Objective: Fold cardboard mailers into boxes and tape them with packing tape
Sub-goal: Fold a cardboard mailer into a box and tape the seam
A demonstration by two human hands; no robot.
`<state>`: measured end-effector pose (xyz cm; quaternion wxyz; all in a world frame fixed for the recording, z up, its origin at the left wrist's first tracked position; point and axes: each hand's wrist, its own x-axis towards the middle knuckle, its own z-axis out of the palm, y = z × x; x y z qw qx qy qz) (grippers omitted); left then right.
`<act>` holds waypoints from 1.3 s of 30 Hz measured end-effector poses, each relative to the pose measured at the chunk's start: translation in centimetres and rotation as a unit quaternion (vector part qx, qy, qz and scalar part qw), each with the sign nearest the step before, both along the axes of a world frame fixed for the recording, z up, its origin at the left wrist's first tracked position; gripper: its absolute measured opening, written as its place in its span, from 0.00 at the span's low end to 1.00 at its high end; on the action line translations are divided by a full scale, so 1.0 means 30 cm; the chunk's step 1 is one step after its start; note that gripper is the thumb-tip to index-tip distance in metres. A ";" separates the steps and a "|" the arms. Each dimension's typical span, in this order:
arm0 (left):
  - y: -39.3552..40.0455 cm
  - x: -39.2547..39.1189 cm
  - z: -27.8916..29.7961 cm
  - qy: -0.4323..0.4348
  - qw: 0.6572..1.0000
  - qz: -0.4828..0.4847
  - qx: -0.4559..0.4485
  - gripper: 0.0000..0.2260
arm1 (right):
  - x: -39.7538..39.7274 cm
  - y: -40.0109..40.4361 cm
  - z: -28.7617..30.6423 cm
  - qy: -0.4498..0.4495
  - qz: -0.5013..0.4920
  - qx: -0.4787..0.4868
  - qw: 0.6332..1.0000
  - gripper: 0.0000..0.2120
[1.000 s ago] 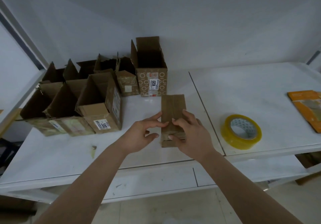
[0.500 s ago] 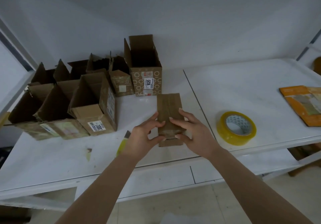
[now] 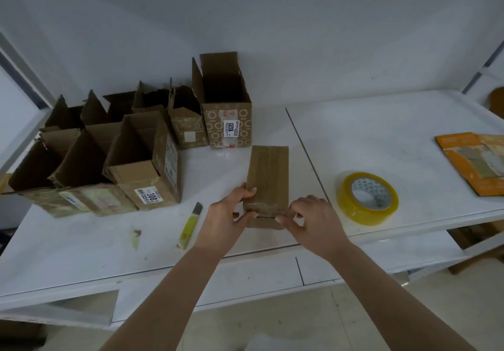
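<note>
A small brown cardboard box point(image 3: 268, 172) lies on the white table point(image 3: 381, 138), long side pointing away from me, with clear tape along its top. My left hand point(image 3: 226, 215) grips the box's near left corner, fingers curled over the top edge. My right hand point(image 3: 313, 221) is at the near right corner, its fingertips pinching the tape strip across the near end. A roll of yellow packing tape point(image 3: 366, 198) lies flat to the right of the box.
Several open cardboard boxes point(image 3: 141, 160) stand at the left and back, the tallest one point(image 3: 226, 105) bearing a 1020 label. A yellow utility knife point(image 3: 189, 225) lies left of my hands. Orange flat mailers point(image 3: 474, 160) lie at the far right.
My hands have slid from the top middle of the box to its near corners. My left forearm moved aside, uncovering the yellow knife. The camera view has shifted slightly.
</note>
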<state>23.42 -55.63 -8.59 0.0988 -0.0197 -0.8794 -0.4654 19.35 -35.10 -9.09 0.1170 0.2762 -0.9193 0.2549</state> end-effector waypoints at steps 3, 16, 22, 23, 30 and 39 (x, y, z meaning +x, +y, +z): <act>0.006 0.002 0.003 0.000 1.000 0.017 -0.019 0.19 | -0.010 0.062 0.009 -0.073 0.081 0.017 0.994 0.05; 0.005 -0.005 0.019 -0.005 0.997 0.014 -0.074 0.17 | -0.062 -0.002 0.040 0.025 0.023 0.057 0.998 0.18; 0.010 -0.016 0.017 0.014 0.996 0.003 -0.082 0.16 | -0.069 0.002 0.041 0.046 0.030 0.084 0.995 0.20; 0.010 -0.019 0.018 0.012 0.996 0.002 -0.084 0.16 | -0.068 0.001 0.040 0.051 0.029 0.086 0.995 0.20; -0.001 -0.012 0.031 -0.013 0.996 -0.005 -0.092 0.17 | -0.063 0.005 0.038 0.053 0.013 0.133 0.990 0.20; -0.029 -0.040 0.031 -0.032 0.997 -0.041 0.065 0.13 | -0.066 0.006 0.023 0.047 -0.004 0.143 0.989 0.20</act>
